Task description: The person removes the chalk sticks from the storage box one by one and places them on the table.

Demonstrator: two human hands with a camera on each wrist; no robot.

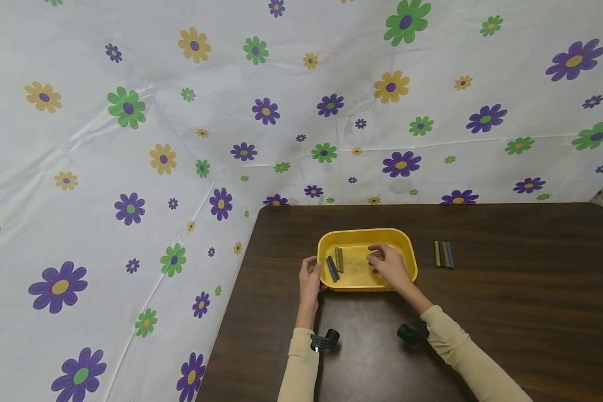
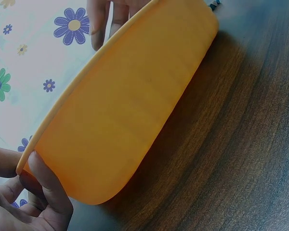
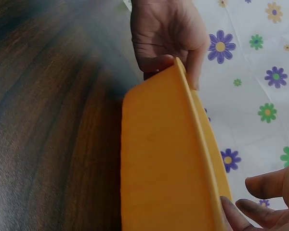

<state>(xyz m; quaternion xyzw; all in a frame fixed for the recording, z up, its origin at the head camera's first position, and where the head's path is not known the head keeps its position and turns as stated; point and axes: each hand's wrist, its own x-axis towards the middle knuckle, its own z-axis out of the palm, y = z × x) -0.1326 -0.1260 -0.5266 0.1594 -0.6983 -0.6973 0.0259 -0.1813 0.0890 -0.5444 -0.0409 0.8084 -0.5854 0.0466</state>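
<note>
A yellow plastic tray (image 1: pixel 357 281) stands on the table, holding two dark blue-grey sticks (image 1: pixel 331 269) and two olive-brown sticks (image 1: pixel 338 259) like pastel crayons toward its left side. At the tray's left end, my left hand (image 1: pixel 309 282) grips the rim; the left wrist view shows thumb and fingers pinching its edge. My right hand (image 1: pixel 392 268) is over the tray's right half, fingers loosely bent with nothing between them. In the right wrist view, its smudged fingertips (image 3: pixel 260 212) are at the rim, thumb apart. The tray's walls hide the sticks from both wrist cameras.
Several similar sticks (image 1: pixel 438 254), in green, brown and blue, lie side by side on the dark wooden table (image 1: pixel 522 290) to the right of the tray. A white flower-print sheet (image 1: pixel 281 84) hangs behind and to the left of the table.
</note>
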